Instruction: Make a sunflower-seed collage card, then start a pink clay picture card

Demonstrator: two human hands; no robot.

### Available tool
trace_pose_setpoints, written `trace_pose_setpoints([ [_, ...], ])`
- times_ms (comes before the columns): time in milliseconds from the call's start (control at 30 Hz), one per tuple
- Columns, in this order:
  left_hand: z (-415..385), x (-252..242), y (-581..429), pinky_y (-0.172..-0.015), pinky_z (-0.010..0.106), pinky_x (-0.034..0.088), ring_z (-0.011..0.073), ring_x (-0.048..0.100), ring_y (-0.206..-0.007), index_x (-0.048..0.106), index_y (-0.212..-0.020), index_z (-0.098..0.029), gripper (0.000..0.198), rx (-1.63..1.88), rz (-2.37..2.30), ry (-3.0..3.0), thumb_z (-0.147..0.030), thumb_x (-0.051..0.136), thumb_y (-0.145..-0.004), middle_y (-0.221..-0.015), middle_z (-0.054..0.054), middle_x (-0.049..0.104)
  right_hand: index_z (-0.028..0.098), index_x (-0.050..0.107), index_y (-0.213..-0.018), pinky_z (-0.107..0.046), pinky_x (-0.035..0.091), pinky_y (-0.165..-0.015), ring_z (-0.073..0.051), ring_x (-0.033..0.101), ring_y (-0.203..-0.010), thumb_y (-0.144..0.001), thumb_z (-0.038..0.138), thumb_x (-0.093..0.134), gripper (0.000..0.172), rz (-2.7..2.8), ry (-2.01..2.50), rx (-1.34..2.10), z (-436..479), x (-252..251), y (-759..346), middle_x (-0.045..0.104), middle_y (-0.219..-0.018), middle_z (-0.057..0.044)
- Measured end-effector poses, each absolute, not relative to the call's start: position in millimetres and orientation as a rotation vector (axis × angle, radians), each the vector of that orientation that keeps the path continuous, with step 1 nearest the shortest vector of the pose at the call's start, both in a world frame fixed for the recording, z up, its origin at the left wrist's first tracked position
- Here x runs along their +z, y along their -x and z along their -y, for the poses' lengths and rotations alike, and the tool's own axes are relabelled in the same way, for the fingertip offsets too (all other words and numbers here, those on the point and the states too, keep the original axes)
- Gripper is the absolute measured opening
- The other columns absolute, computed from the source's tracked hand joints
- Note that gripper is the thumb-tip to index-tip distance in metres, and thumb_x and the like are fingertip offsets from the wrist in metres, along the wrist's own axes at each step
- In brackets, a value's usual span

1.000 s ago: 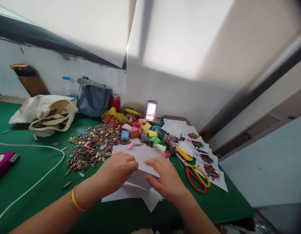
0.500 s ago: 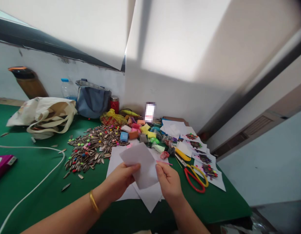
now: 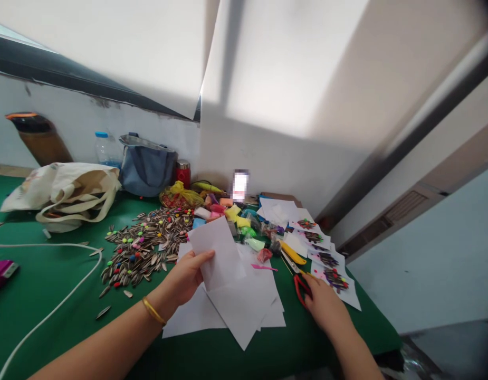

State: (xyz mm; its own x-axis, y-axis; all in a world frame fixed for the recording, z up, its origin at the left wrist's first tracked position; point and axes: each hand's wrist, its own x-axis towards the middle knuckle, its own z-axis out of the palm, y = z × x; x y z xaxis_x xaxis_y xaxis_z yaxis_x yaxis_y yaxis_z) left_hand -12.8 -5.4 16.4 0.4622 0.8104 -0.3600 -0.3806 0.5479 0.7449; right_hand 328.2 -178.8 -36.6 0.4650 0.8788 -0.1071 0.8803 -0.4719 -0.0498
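My left hand pinches a small white sheet of paper between thumb and fingers, tilted up above the table. Under it lie several larger white sheets, overlapping at angles. At the right, my right hand has its fingers around the handles of a pair of scissors, one red and one yellow. The scissors rest on the table with their blades pointing away from me, and the hand covers much of the handles. A pink plastic tool lies on the paper between my hands.
Striped sunflower seeds mixed with coloured balls are heaped at the left. Behind the sheets are packets of coloured clay and a yellow cutter. Decorated cards overlap along the right edge. A white cable crosses the left side.
My right hand has let go of the small sheet and moved right onto the scissors' handles. My left hand still holds the sheet, now a little further left.
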Motion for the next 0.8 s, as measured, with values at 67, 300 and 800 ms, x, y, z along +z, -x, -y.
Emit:
trace_pose_setpoints([
  [67, 3, 14, 15, -0.062, 0.026, 0.059, 0.0189, 0.071, -0.075, 0.067, -0.109, -0.015, 0.031, 0.809, -0.765, -0.623, -0.016, 0.074, -0.078, -0.097, 0.008, 0.075, 0.021, 0.048, -0.143, -0.036, 0.044, -0.089, -0.028, 0.060, -0.108, -0.083, 0.017, 0.052, 0.060, -1.576, -2.724, -0.241, 179, -31, -322, 0.061, -0.121, -0.015],
  [300, -6, 6, 27, -0.061, 0.028, 0.060, 0.0194, 0.072, -0.073, 0.066, -0.111, -0.017, 0.035, 0.902, -0.731, -0.552, -0.014, 0.074, -0.077, -0.095, 0.007, 0.076, 0.024, 0.051, -0.136, -0.032, 0.047, -0.073, -0.021, 0.062, -0.084, -0.077, 0.027, 0.059, 0.059, -1.549, -3.227, -0.825, 199, -23, -309, 0.061, -0.108, -0.008],
  [800, -23, 11, 40, -0.064, 0.030, 0.062, 0.0201, 0.074, -0.073, 0.066, -0.114, -0.018, 0.034, 1.082, -0.719, -0.341, -0.007, 0.064, -0.082, -0.092, 0.005, 0.077, 0.021, 0.054, -0.128, -0.028, 0.038, -0.058, -0.016, 0.048, -0.068, -0.071, 0.068, 0.069, 0.075, -1.595, -1.657, -3.631, 178, -19, -164, 0.056, -0.091, -0.007],
])
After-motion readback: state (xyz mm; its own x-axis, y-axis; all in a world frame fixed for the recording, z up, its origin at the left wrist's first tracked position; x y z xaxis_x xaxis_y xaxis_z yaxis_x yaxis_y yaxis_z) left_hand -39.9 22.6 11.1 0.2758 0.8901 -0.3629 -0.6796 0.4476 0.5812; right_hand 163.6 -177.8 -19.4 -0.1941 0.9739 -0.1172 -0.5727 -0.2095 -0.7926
